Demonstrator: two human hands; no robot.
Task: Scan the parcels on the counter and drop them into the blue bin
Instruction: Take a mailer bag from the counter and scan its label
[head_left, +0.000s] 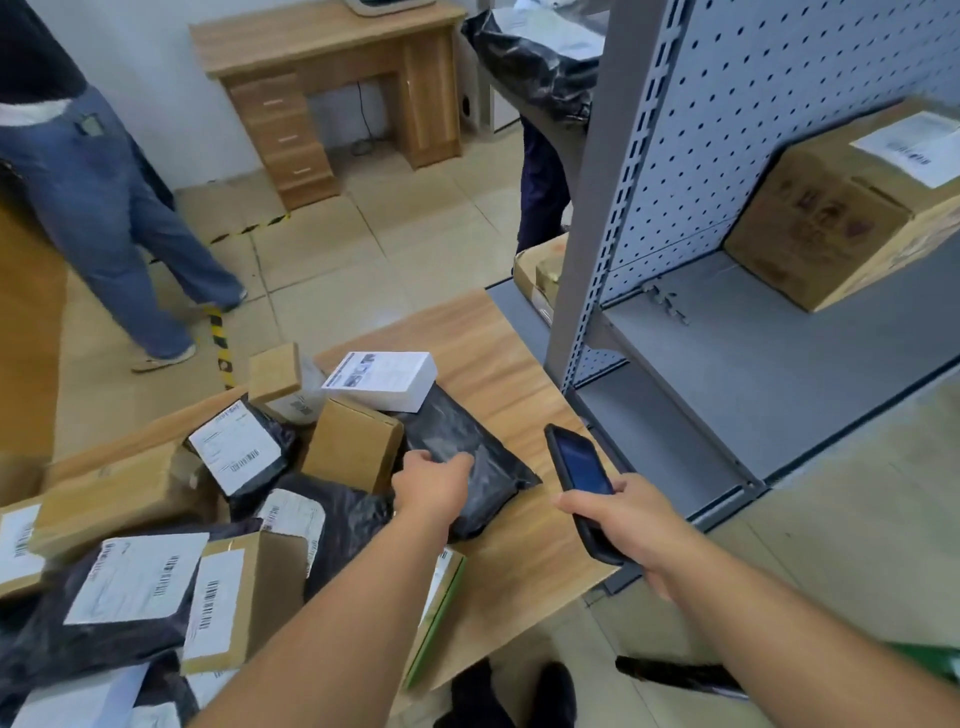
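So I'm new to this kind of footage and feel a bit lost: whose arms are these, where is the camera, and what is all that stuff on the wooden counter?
There is no machine here. The camera sits on a person's head and looks forward and down, so the two bare arms reaching in from the bottom are that person's own.

The left hand rests on a black plastic mailer bag that lies on the wooden counter; its fingers curl over the bag's top. The right hand holds a dark handheld scanner, screen up, beside that bag.

Around the bag lie more parcels: a white box with a printed label, a plain cardboard box, and other bags and boxes with barcode labels. To the right stands a grey metal shelf with a big carton. No blue bin shows in this view.
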